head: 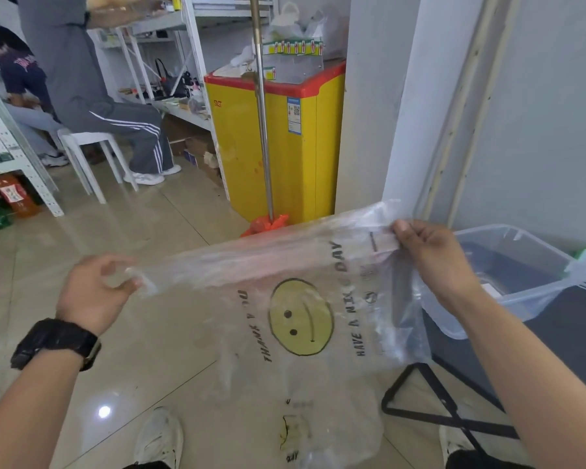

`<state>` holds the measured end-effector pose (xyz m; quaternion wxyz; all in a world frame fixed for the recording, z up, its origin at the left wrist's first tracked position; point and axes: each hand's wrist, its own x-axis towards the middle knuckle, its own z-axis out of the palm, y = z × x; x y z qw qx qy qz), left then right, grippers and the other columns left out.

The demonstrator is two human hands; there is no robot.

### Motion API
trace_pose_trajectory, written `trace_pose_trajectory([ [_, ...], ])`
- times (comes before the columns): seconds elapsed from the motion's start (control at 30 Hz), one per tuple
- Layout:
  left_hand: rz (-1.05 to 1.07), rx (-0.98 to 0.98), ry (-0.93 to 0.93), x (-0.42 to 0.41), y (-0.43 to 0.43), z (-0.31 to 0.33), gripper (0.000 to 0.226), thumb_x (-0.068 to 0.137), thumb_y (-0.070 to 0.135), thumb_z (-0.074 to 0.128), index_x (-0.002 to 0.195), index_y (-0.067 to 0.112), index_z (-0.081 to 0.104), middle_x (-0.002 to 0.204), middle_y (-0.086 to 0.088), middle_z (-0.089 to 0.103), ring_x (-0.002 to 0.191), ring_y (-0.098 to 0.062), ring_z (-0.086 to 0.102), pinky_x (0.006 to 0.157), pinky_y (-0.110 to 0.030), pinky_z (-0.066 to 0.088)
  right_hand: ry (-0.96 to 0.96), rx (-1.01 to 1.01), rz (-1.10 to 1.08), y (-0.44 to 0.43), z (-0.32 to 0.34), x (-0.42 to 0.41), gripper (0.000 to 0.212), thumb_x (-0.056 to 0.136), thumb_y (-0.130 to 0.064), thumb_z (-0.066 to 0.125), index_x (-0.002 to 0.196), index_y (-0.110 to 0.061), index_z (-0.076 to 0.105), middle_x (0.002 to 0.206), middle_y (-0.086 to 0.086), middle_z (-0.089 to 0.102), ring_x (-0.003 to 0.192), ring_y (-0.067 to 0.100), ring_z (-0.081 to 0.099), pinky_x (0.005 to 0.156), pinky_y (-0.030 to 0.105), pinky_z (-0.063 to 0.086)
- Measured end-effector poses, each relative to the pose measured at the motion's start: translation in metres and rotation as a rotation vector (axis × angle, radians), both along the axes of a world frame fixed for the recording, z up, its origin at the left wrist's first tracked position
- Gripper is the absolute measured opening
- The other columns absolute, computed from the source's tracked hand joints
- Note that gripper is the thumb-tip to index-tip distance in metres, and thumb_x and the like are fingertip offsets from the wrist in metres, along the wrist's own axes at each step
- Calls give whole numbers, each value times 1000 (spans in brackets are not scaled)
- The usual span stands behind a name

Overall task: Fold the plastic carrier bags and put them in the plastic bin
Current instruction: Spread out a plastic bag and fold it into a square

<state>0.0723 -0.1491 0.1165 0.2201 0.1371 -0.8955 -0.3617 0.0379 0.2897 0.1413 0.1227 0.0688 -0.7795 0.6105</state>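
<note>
A clear plastic carrier bag [298, 299] with a yellow smiley face and black lettering hangs stretched between both hands, turned sideways in the air above the floor. My left hand [95, 292], with a black watch on its wrist, pinches the bag's left end. At the other end my right hand [433, 258] grips the bunched plastic. Another clear bag [295, 431] with a similar print shows below, seen through the held one. The clear plastic bin [535, 296] stands at the right on a dark table, just beyond my right hand.
A yellow chest freezer [278, 137] with a red rim stands ahead, a metal pole [263, 106] in front of it. Two people sit at the left by white shelving [24, 164]. A dark folding table [555, 350] with black legs holds the bin. A white pillar rises at the right.
</note>
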Motion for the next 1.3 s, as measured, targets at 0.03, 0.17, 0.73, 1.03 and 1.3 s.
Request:
trace_pose_trajectory([
  [0.03,-35,-60,31,3,17,7,34,81,25,76,111,29,63,126,-7,61,116,-12,57,94,-27,42,14,45,53,-14,4,7,37,104,-24,48,78,-15,73,64,-10,71,59,6,64,59,15,49],
  [0.17,-575,3,79,19,123,45,57,76,58,64,129,43,49,133,25,53,118,12,48,98,-14,36,85,322,319,-77,4,26,35,104,-31,48,91,-10,73,82,3,74,72,14,68,74,32,53],
  [0.73,-441,-109,242,19,121,53,53,81,44,69,130,31,54,132,19,54,122,7,48,106,-22,34,98,509,297,-68,5,27,29,98,-29,59,80,-9,69,72,9,66,61,12,52,62,30,41],
  [1.03,-470,201,340,13,129,43,19,84,10,71,82,28,72,79,15,74,76,-6,70,76,-26,55,-90,445,408,-71,-31,38,7,93,-25,68,92,-19,72,82,-14,72,79,-6,66,71,13,50],
  [1.3,-262,299,438,20,45,54,19,81,13,72,100,9,71,77,23,73,65,4,63,63,-12,54,-426,912,341,-7,-56,11,10,89,-25,69,90,-18,77,99,-3,75,97,16,69,100,36,50],
])
